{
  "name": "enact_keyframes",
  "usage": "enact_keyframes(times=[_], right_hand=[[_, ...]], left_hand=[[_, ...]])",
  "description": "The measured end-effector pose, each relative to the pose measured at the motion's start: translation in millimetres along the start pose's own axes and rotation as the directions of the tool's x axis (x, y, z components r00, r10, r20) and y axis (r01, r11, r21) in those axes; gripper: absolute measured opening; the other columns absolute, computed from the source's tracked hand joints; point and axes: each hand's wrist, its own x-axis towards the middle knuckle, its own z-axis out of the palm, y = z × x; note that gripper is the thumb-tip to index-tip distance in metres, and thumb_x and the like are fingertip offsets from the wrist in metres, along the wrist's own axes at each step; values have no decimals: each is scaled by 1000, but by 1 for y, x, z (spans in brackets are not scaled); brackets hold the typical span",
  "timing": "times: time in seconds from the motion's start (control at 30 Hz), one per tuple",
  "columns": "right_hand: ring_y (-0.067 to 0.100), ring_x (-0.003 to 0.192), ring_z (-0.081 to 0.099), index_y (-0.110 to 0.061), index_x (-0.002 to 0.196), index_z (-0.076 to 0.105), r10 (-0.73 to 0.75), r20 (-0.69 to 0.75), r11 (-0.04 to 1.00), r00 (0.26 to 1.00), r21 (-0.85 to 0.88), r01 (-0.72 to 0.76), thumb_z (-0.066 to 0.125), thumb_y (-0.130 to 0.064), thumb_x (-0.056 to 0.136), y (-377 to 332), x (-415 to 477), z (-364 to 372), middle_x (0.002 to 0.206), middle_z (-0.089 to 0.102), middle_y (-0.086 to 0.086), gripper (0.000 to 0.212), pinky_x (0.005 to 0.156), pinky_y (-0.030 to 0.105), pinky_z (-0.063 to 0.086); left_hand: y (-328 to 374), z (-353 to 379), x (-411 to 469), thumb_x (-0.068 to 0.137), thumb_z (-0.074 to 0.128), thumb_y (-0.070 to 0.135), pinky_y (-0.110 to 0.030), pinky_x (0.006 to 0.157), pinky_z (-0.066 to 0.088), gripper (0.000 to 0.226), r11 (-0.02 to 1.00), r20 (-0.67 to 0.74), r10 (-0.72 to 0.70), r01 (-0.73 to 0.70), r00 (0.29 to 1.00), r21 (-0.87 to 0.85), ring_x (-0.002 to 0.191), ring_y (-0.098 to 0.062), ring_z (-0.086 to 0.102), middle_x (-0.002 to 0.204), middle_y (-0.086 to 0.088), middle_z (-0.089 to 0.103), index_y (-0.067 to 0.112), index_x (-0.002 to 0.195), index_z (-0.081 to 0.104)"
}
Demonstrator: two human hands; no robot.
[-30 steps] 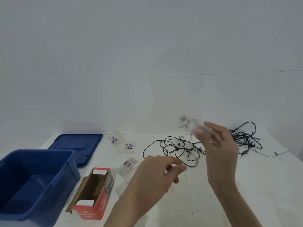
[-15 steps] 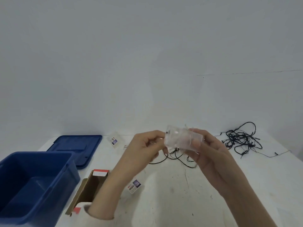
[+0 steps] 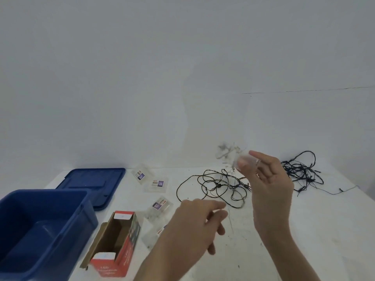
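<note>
The right hand (image 3: 271, 189) was raised above the table (image 3: 308, 236), palm turned toward the person. Its thumb and forefinger pinched a small clear packet (image 3: 242, 159). The packet stood up off the fingertips (image 3: 256, 154) with its top leaning away to their left. The other fingers of that hand hung loose and a little apart beneath the pinch.

The left hand (image 3: 197, 224) hovered lower and nearer the person, blurred. Its fingers (image 3: 218, 205) were loosely curled, the forefinger reaching out toward the right hand, and I could see nothing in them.

Just beyond those left fingertips, and below the pinched packet, a tangle of thin black wire (image 3: 220, 186) sprawled on the table. A second, denser black tangle (image 3: 300, 173) lay out past the back of the right hand, on its far side.

To the left of the left fingers were flat labelled sachets. One sachet (image 3: 161, 205) lay just beside the knuckles, and two more (image 3: 157, 184) were farther out. An open red carton (image 3: 119, 242) lay on its side beyond the left wrist. Well off to that same side stood a blue bin (image 3: 26, 258), with its blue lid (image 3: 91, 182) lying flat behind it.
</note>
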Motion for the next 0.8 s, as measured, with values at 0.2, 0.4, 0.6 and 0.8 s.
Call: enact_keyframes(times=[0.2, 0.4, 0.6, 0.8], right_hand=[[5, 70, 63, -21, 86, 67, -100, 257, 934, 961, -309, 180, 74, -5, 75, 9, 0, -10, 75, 68, -5, 21, 68, 10, 51], [13, 76, 67, -13, 89, 71, 196, 647, 980, 737, -158, -121, 80, -3, 64, -7, 2, -25, 82, 73, 6, 28, 66, 17, 51], [20, 74, 67, -10, 86, 73, 222, 681, 872, 698, 182, -454, 92, -27, 44, -7, 6, -24, 80, 70, 11, 49, 65, 26, 55], [17, 76, 67, 0, 97, 67, 363, 430, 838, 827, 238, -491, 75, -16, 62, -5, 2, -12, 90, 70, 12, 39, 70, 23, 56]], left_hand=[[7, -17, 2, 67, 62, 17, -26, 35, 46, 10, 595, -101, 588, -343, 803, 727, 47, -12, 57, 52, 11, 58, 25, 71, 65], [14, -52, 35, 93, 44, 37, -31, 63, 47, 23, 805, -254, 445, -259, 859, 533, 69, -4, 51, 72, 16, 65, 34, 89, 67], [-13, -38, 48, 88, 60, 12, -20, 54, 42, 21, 980, -190, 167, -183, 968, -73, 54, -8, 51, 64, 11, 67, 25, 78, 73], [-29, 5, 33, 90, 59, 15, -19, 44, 38, 25, 914, -92, 64, -95, 994, -395, 48, -10, 51, 68, 4, 71, 35, 91, 73]])
